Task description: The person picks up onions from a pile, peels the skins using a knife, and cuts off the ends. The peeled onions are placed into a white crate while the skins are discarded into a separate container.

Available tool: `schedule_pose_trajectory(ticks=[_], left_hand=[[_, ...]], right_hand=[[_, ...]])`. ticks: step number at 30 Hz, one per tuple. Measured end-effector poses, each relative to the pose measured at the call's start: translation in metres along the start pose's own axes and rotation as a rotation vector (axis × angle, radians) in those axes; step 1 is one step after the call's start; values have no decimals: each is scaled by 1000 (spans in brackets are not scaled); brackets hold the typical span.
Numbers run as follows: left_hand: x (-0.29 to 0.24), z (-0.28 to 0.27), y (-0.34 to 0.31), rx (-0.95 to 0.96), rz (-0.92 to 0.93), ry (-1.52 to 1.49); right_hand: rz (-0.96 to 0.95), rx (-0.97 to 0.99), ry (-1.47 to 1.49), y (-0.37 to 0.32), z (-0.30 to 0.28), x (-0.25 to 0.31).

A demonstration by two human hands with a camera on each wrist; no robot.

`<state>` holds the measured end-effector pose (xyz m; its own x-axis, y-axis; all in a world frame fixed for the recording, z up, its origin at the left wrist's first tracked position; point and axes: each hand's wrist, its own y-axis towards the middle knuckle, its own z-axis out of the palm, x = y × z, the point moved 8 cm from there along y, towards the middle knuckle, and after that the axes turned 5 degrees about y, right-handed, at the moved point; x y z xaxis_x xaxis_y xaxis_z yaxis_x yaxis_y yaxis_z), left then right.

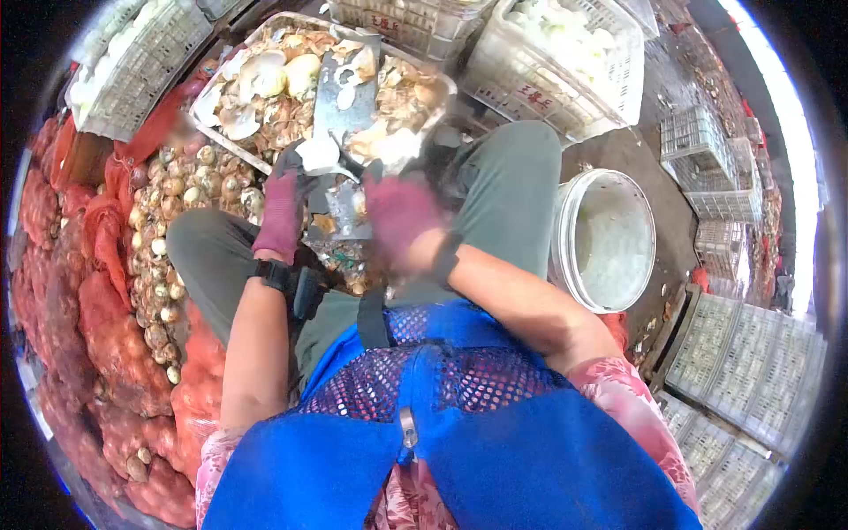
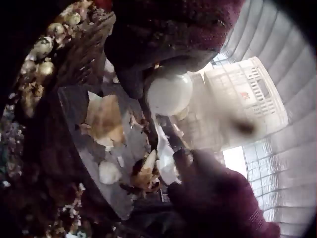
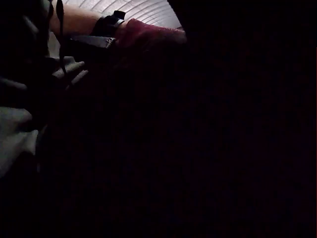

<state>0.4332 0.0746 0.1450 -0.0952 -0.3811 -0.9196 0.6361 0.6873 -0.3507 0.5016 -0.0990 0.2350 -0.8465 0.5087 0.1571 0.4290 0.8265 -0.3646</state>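
Note:
My left hand (image 1: 283, 190), in a magenta glove with dark fingers, holds a peeled white onion (image 2: 170, 94) over the grey board. The gloved right hand (image 1: 402, 208) is close beside it, slightly blurred, and grips a small knife (image 2: 172, 132) whose narrow dark blade points at the onion. A strip of white onion layer (image 2: 166, 154) hangs between the onion and the right fingers. Brown skin (image 2: 105, 119) and a small white piece (image 2: 109, 172) lie on the board (image 2: 81, 111). The right wrist view is mostly black, showing a sleeve-less forearm and glove.
A crate (image 1: 265, 165) of onion skins stands ahead, a grey board (image 1: 340, 110) lying across it. Loose unpeeled onions (image 1: 208, 185) and red mesh sacks (image 1: 124, 336) fill the left. Crates of peeled onions (image 1: 565, 93) stand beyond. A white bucket (image 1: 609, 238) stands right.

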Motion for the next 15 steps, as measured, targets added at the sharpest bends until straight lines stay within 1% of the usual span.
schedule_pose_trajectory(ticks=[1, 2, 3, 5, 6, 7, 8, 9, 10, 11, 13, 14, 15], left_hand=[[-1, 0, 0, 9, -18, -48], [5, -3, 6, 70, 32, -123], [-3, 1, 0, 75, 41, -118], [-12, 5, -19, 54, -24, -169], [-11, 2, -17, 12, -38, -119], [10, -11, 4, 14, -37, -124], [35, -28, 37, 111, 143, 16], [45, -32, 50, 202, 324, 156], [13, -8, 8, 50, -8, 16], [7, 0, 4, 50, -11, 12], [1, 8, 7, 25, 52, 133], [-5, 13, 6, 40, 121, 231], [-6, 12, 3, 33, 121, 233]], right_hand=[[-43, 0, -121, -3, -2, 6], [44, -156, -52, 9, 17, -2], [46, -167, -51, 8, 13, -10], [-154, -35, 107, 8, 14, -15], [0, 93, 320, 10, 8, -29], [2, 92, 315, 9, 7, -37], [-51, -9, 311, 4, -2, -45], [-109, -109, 304, 0, -9, -49], [-119, -216, 375, -3, 0, -54], [-117, -213, 372, -13, -1, -50], [14, -181, 477, -32, -7, -56], [0, -187, 595, -34, -9, -58], [-7, -184, 598, -34, -3, -62]])
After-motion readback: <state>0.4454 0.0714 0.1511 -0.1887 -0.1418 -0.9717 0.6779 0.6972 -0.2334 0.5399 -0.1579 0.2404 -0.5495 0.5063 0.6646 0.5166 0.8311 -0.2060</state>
